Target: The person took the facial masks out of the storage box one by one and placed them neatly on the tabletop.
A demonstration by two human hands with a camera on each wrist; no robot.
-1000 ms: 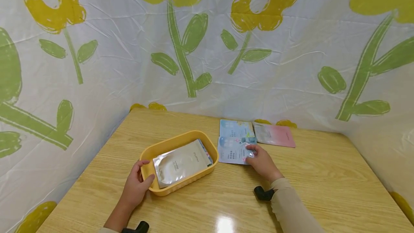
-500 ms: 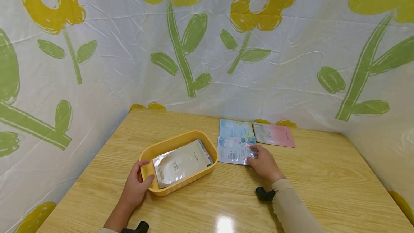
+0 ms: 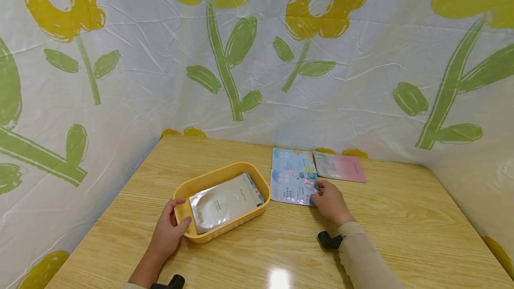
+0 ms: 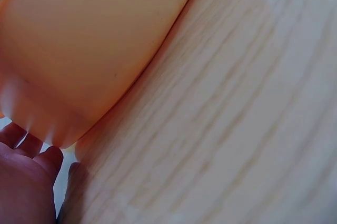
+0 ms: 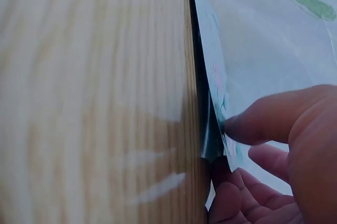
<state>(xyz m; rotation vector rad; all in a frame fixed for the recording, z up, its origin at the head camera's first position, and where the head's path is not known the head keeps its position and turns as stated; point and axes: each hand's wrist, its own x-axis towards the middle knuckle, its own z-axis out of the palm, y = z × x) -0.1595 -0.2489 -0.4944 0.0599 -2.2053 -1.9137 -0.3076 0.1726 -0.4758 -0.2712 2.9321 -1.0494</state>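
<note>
My left hand (image 3: 170, 231) grips the near-left end of a yellow plastic basket (image 3: 222, 169), thumb at the rim. Its orange-looking outer wall (image 4: 100, 40) fills much of the left wrist view. In the basket lies a silver-white face mask packet (image 3: 225, 202), on top of a more colourful one that shows only at the right. My right hand (image 3: 332, 202) pinches the right edge of a light blue face mask packet (image 3: 289, 188). In the right wrist view the thumb (image 5: 263, 119) lies on the packet's printed face, with fingertips under its slightly raised edge.
Behind the pinched packet lies another blue packet (image 3: 291, 158), partly overlapped. A pink and silver packet (image 3: 341, 167) is to its right, near the back edge. The wooden table (image 3: 401, 217) meets a flower-print cloth (image 3: 361, 92) at the back and sides.
My right hand has shifted slightly to the right, toward the blue packet's edge, and its fingers now cover less of the print. The left hand and basket stay put.
</note>
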